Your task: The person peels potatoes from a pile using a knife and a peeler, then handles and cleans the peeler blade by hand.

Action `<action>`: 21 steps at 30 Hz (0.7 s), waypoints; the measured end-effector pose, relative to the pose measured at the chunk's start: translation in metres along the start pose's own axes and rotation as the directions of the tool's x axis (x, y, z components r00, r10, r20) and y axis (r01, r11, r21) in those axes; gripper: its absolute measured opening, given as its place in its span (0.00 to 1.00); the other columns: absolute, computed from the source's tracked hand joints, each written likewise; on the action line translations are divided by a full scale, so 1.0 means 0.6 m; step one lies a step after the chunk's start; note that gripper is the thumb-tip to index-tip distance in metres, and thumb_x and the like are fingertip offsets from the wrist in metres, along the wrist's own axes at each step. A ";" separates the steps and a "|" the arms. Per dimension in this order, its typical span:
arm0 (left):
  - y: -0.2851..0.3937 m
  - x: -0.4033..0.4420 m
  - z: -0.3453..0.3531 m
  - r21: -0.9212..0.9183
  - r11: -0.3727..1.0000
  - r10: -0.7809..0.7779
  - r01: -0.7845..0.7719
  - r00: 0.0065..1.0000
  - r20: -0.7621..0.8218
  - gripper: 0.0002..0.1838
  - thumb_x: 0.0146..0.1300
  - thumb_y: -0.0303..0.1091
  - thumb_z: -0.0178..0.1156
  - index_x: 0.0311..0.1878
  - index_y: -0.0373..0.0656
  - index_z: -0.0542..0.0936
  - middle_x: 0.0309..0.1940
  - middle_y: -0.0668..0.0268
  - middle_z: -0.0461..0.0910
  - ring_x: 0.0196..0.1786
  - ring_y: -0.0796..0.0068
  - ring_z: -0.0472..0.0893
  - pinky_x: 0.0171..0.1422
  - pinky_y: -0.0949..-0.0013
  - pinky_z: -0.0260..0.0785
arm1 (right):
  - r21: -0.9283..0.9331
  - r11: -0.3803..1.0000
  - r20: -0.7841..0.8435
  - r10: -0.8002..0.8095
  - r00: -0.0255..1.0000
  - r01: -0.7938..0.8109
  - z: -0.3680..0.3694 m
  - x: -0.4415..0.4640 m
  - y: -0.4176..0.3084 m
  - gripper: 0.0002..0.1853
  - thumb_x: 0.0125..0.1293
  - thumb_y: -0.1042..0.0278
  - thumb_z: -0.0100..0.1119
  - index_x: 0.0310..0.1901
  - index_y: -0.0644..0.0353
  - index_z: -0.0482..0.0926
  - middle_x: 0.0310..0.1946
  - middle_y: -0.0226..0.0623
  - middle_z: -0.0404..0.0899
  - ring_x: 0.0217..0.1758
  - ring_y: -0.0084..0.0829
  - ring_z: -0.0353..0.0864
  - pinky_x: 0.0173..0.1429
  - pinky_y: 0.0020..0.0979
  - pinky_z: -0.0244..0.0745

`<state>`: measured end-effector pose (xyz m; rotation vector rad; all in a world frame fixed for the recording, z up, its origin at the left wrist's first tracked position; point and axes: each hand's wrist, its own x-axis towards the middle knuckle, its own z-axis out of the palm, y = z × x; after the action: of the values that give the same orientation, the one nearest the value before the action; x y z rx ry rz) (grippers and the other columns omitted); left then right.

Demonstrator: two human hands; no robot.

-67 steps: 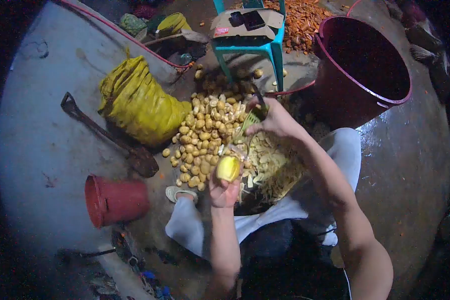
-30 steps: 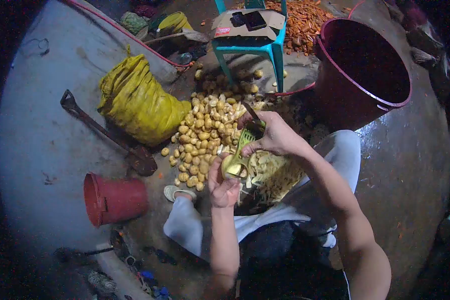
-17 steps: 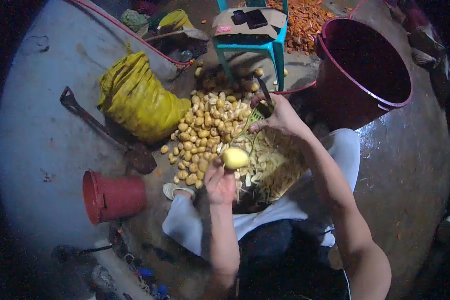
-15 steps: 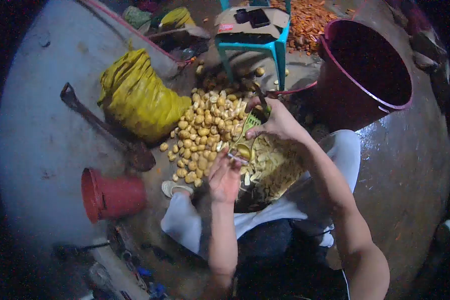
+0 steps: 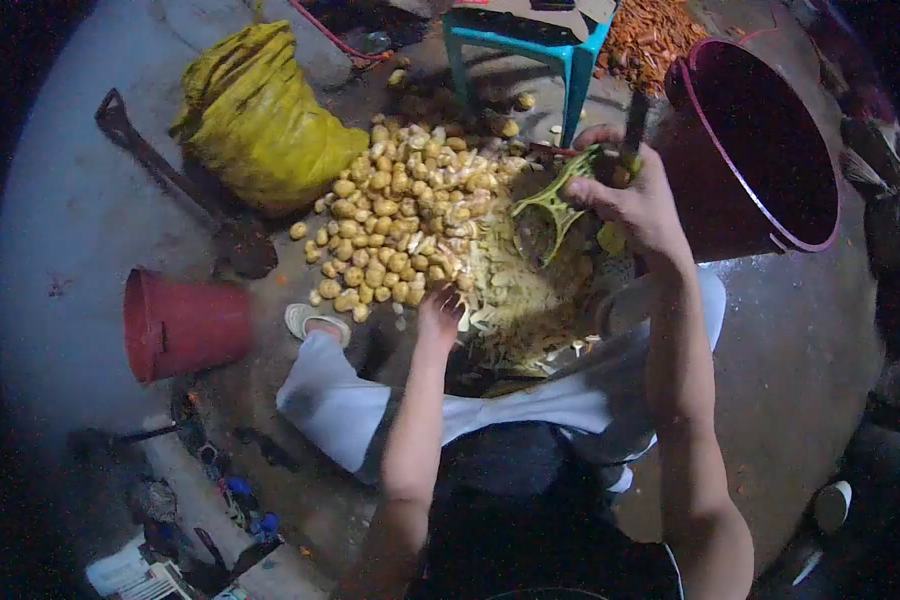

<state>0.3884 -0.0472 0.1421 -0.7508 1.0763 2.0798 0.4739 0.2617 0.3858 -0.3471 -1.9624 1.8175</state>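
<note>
My right hand (image 5: 635, 195) is raised over the peelings, wrapped round a green peeler (image 5: 555, 210) and a dark-bladed knife (image 5: 636, 125). A yellowish piece (image 5: 611, 238) shows just under that hand; whether it is held is unclear. My left hand (image 5: 440, 312) reaches down to the lower right edge of the potato pile (image 5: 390, 220), its fingers partly hidden and blurred among the potatoes. Pale peelings (image 5: 520, 290) lie heaped to the right of the pile, in front of my legs.
A yellow sack (image 5: 265, 120), a shovel (image 5: 160, 170) and a red bucket (image 5: 190, 325) are on the left. A teal chair (image 5: 570, 65) stands behind the pile, with orange pieces (image 5: 655, 40) beyond. A large dark red tub (image 5: 750, 160) stands at right.
The peeled potato is gone from my left hand, which has moved down to the pile. My right hand has moved up and right with the peeler and knife. The view has shifted.
</note>
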 end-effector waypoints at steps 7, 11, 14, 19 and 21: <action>-0.147 0.125 -0.063 0.345 0.911 -0.263 0.227 0.963 0.060 0.03 0.64 0.35 0.56 0.36 0.49 0.75 0.21 0.74 0.72 0.24 0.79 0.73 0.26 0.72 0.64 | 0.040 0.999 -0.237 0.022 0.971 -0.013 -0.083 0.009 -0.004 0.24 0.48 0.73 0.77 0.46 0.63 0.76 0.37 0.30 0.80 0.41 0.22 0.80 0.49 0.27 0.76; -0.259 0.266 -0.054 0.389 0.847 -0.492 0.363 0.813 0.312 0.06 0.59 0.34 0.60 0.30 0.47 0.74 0.21 0.71 0.73 0.22 0.77 0.73 0.24 0.71 0.64 | -0.081 0.995 -0.420 0.021 0.907 -0.060 -0.144 0.013 0.021 0.24 0.50 0.81 0.72 0.49 0.64 0.74 0.41 0.32 0.79 0.44 0.24 0.79 0.52 0.26 0.75; -0.318 0.215 0.121 0.850 0.156 0.116 -0.503 0.864 0.490 0.08 0.54 0.35 0.62 0.34 0.40 0.80 0.30 0.60 0.81 0.29 0.68 0.79 0.32 0.64 0.72 | -0.129 0.988 -0.468 0.017 0.884 -0.087 -0.176 0.006 0.035 0.25 0.49 0.82 0.71 0.50 0.66 0.73 0.43 0.34 0.78 0.45 0.24 0.78 0.52 0.26 0.74; -0.433 0.333 0.174 0.804 -0.249 -0.121 -0.541 0.841 0.528 0.09 0.54 0.33 0.62 0.38 0.40 0.79 0.32 0.60 0.81 0.31 0.67 0.79 0.36 0.63 0.72 | -0.173 0.944 -0.584 0.133 0.801 -0.283 -0.203 -0.004 0.037 0.29 0.48 0.76 0.75 0.52 0.64 0.72 0.45 0.33 0.76 0.47 0.26 0.78 0.52 0.29 0.75; -0.469 0.361 0.179 0.750 -0.412 -0.207 -0.518 0.855 0.476 0.10 0.54 0.32 0.62 0.39 0.41 0.79 0.34 0.60 0.80 0.32 0.66 0.79 0.37 0.63 0.72 | -0.193 0.929 -0.622 0.133 0.772 -0.316 -0.205 0.001 0.038 0.29 0.48 0.75 0.74 0.52 0.65 0.71 0.40 0.31 0.76 0.43 0.23 0.76 0.48 0.25 0.73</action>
<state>0.4532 0.2311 -0.0946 0.9571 2.1410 0.4377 0.5298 0.3722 0.3682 -1.1548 -1.7531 1.2950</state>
